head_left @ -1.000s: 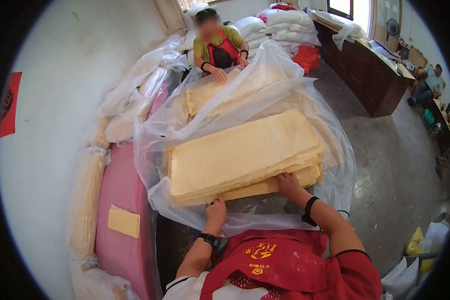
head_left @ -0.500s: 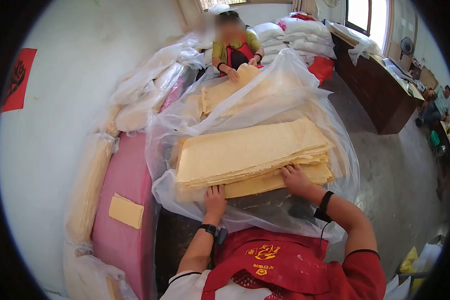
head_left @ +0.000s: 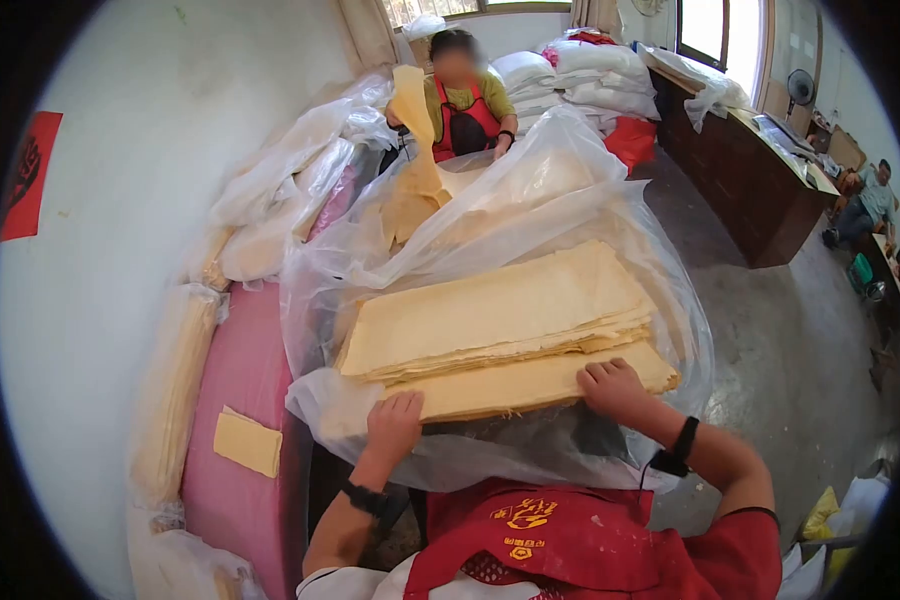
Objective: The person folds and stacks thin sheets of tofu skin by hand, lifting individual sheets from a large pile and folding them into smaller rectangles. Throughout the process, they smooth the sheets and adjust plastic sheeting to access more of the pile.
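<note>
A thick stack of yellowish sheets (head_left: 500,310) lies on clear plastic film (head_left: 320,400) in front of me. Its lower layer (head_left: 520,385) juts out toward me past the upper sheets. My left hand (head_left: 395,425) grips the near left corner of that lower layer, fingers on top. My right hand (head_left: 615,388) holds its near edge toward the right, fingers curled over the top. Thumbs are hidden under the edge.
Across the table a person in a red apron (head_left: 465,120) lifts a yellowish sheet (head_left: 415,110). A small folded sheet (head_left: 248,442) lies on a pink block (head_left: 235,375) at left. White sacks (head_left: 600,75) and a dark desk (head_left: 730,180) stand behind. Another person (head_left: 878,195) sits far right.
Both hands have moved toward me, and the lower layer sticks out further from under the upper sheets. The person opposite has raised a sheet upright.
</note>
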Action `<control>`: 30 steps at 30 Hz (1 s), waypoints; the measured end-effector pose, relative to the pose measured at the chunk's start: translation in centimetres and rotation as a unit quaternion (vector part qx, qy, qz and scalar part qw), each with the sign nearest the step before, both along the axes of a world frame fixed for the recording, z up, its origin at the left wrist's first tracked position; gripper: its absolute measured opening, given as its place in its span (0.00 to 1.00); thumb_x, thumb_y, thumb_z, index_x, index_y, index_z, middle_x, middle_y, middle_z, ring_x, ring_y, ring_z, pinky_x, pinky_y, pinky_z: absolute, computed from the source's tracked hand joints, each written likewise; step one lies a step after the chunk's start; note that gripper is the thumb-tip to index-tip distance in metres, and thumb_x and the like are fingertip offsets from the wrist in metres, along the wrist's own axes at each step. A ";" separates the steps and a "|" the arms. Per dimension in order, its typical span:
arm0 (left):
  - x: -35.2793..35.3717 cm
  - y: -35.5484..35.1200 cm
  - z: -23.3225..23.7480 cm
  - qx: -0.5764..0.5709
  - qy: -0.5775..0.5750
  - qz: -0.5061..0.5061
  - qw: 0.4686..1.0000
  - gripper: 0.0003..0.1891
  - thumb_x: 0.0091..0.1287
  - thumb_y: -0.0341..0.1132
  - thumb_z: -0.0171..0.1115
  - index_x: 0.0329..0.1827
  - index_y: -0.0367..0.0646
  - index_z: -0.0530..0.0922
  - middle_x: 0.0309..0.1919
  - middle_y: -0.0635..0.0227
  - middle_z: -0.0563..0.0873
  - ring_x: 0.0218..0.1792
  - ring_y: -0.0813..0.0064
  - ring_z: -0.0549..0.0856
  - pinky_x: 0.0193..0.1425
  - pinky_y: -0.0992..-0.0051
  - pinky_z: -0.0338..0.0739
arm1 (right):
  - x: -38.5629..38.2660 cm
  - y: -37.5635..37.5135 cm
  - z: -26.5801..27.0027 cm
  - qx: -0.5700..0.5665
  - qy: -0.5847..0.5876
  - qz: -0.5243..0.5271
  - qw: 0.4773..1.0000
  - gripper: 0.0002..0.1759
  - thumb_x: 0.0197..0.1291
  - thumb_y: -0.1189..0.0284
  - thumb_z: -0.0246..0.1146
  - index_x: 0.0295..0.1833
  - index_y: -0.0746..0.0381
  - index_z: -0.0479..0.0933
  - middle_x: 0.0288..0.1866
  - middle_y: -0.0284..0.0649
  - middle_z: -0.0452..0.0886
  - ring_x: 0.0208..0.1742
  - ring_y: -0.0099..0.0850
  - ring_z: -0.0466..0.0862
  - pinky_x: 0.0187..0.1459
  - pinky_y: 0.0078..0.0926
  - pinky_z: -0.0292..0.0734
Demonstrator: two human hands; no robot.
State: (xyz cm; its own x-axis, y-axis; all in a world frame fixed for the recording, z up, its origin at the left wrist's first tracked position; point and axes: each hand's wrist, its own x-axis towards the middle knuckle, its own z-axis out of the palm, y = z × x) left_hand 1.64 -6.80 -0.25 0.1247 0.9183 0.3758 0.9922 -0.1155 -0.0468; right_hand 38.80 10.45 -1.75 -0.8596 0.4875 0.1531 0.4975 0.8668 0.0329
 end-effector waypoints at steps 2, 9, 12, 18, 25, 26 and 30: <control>0.8 -1.3 -0.2 -0.007 0.003 -0.006 1.000 0.17 0.51 0.30 0.61 0.46 0.44 0.79 0.40 0.67 0.84 0.44 0.66 0.84 0.44 0.67 0.77 | 1.9 -1.5 -0.5 0.152 0.110 0.007 0.982 0.16 0.52 0.68 0.61 0.46 0.63 0.75 0.41 0.45 0.80 0.45 0.40 0.83 0.49 0.41 0.74; 1.9 -3.6 -0.5 -0.023 -0.019 0.022 0.999 0.21 0.46 0.29 0.64 0.47 0.45 0.79 0.40 0.67 0.86 0.42 0.63 0.86 0.43 0.64 0.79 | 2.9 -2.8 0.7 0.045 0.058 -0.013 0.997 0.14 0.52 0.71 0.60 0.45 0.63 0.74 0.43 0.46 0.81 0.48 0.43 0.84 0.49 0.40 0.77; 0.7 -4.1 1.4 -0.017 -0.020 0.008 1.000 0.20 0.47 0.27 0.64 0.47 0.46 0.79 0.40 0.65 0.86 0.41 0.62 0.86 0.42 0.63 0.80 | 2.0 -3.0 6.3 -0.028 -0.031 -0.009 0.999 0.12 0.51 0.71 0.61 0.42 0.62 0.74 0.39 0.45 0.82 0.44 0.43 0.85 0.44 0.40 0.79; -0.5 -4.0 8.7 -0.168 -0.044 0.002 0.985 0.17 0.51 0.30 0.66 0.47 0.45 0.79 0.39 0.58 0.86 0.42 0.55 0.85 0.44 0.59 0.79 | 1.2 -2.2 14.1 -0.080 -0.107 0.033 0.990 0.14 0.49 0.67 0.64 0.40 0.61 0.74 0.30 0.45 0.83 0.33 0.47 0.86 0.36 0.47 0.79; -3.0 4.4 13.7 -0.280 -0.016 -0.044 0.959 0.17 0.53 0.34 0.68 0.47 0.45 0.80 0.37 0.56 0.85 0.42 0.52 0.84 0.46 0.56 0.78 | -0.9 6.0 18.4 -0.091 -0.116 0.018 0.989 0.14 0.50 0.64 0.64 0.40 0.60 0.78 0.31 0.48 0.84 0.36 0.47 0.85 0.38 0.47 0.78; -4.1 6.4 13.2 -0.275 0.002 -0.047 0.960 0.16 0.55 0.34 0.66 0.48 0.47 0.80 0.37 0.56 0.85 0.42 0.53 0.85 0.45 0.55 0.78 | -1.6 7.7 18.5 -0.076 -0.119 0.018 0.990 0.13 0.50 0.64 0.64 0.40 0.60 0.79 0.32 0.48 0.84 0.38 0.46 0.85 0.39 0.47 0.78; -4.8 13.0 9.1 -0.120 -0.049 0.055 0.990 0.18 0.59 0.34 0.63 0.54 0.51 0.80 0.44 0.55 0.85 0.46 0.55 0.84 0.47 0.55 0.78 | -4.3 17.3 10.8 -0.089 -0.086 -0.055 0.991 0.13 0.51 0.63 0.64 0.40 0.58 0.81 0.36 0.45 0.85 0.45 0.44 0.85 0.45 0.49 0.76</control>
